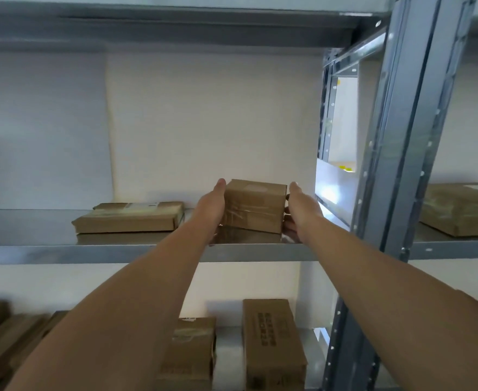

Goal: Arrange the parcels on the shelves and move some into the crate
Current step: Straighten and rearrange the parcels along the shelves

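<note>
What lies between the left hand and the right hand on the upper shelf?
A taped brown parcel on the shelf; the left hand and right hand touch its sides. The head view shows it.

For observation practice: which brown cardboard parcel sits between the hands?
The blocky brown cardboard parcel, flanked by left hand and right hand; the flat cardboard parcel beside it lies untouched.

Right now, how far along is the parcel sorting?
Seemingly done: a flat parcel lies on the middle shelf, and a printed box stands on the one below. In hand: left hand and right hand hold a taped box by its sides. Left: no crate is in view, so that step can't be judged.
</note>
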Demonstrator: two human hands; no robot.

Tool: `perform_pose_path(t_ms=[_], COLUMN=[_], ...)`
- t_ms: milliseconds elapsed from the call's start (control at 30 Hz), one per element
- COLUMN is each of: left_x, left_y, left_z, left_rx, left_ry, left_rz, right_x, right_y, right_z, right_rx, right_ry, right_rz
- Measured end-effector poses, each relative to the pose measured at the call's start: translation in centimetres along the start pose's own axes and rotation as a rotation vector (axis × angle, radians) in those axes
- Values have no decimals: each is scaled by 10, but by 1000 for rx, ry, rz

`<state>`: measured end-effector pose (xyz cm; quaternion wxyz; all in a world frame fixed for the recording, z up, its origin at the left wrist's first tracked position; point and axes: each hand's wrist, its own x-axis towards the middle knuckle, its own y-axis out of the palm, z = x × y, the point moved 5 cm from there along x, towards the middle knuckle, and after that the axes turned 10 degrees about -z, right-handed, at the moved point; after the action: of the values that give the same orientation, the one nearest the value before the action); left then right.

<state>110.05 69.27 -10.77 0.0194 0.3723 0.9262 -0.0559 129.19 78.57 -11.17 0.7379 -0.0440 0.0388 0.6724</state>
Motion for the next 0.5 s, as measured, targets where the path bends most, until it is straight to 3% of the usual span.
perform_pose_path(t_ms=[100, 200, 500], left_x=[1, -13, -14], left_y=[-1, -4, -13], left_z=[0, -8, -29], left_rx=[-13, -36, -16], left_ry=[-23, -8, 227], left_rz=[22, 40, -60], right_x=[26, -3, -10], right_y=[4, 0, 0], right_z=[-4, 12, 29], right_rx=[-23, -40, 28], right_ry=[-26, -54, -115], right_rz=[-26, -11, 28])
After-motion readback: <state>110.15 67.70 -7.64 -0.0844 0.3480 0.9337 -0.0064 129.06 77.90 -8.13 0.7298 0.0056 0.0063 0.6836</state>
